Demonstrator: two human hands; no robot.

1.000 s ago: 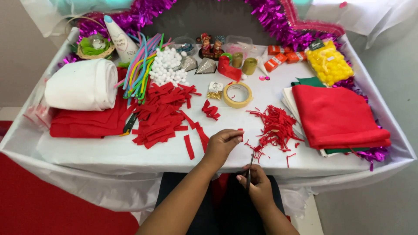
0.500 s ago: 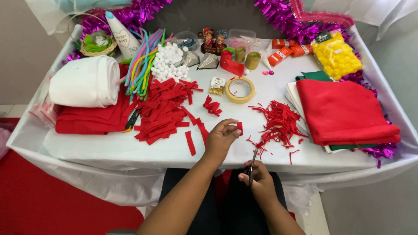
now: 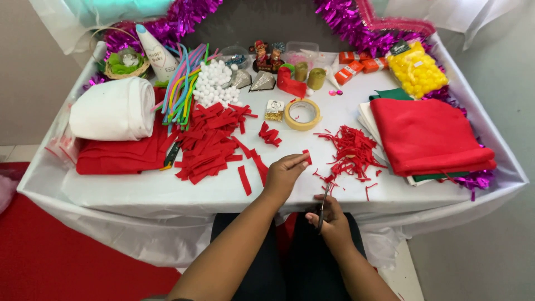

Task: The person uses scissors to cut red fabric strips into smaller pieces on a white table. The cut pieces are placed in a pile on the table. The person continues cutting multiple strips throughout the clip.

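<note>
Closest in, the right hand (image 3: 333,214) is closed around a pair of dark scissors (image 3: 322,205) at the front edge of the worktop (image 3: 139,192), blades pointing away from the body. Just beyond and left of it, the left hand (image 3: 285,174) pinches a small red felt strip (image 3: 307,156) between thumb and fingertips, the other fingers curled. Right of this hand lies a loose heap of thin red trimmings (image 3: 350,150); left of it, single red strips lead to a larger pile of cut red strips (image 3: 209,142). Beyond the left hand sits a roll of tape (image 3: 302,113) with a small packet of gold bits (image 3: 273,110) beside it. Far right of the hands, folded red felt (image 3: 426,134) lies on white and green sheets, and behind it a clear bag of yellow pompoms (image 3: 416,71). Far left, a white fabric roll (image 3: 113,108) rests on more folded red cloth. At the back are white balls (image 3: 215,83), coloured pipe cleaners (image 3: 181,83), a small basket with green filling (image 3: 123,62), a clear plastic tub (image 3: 301,53), and purple tinsel (image 3: 362,22).
</note>
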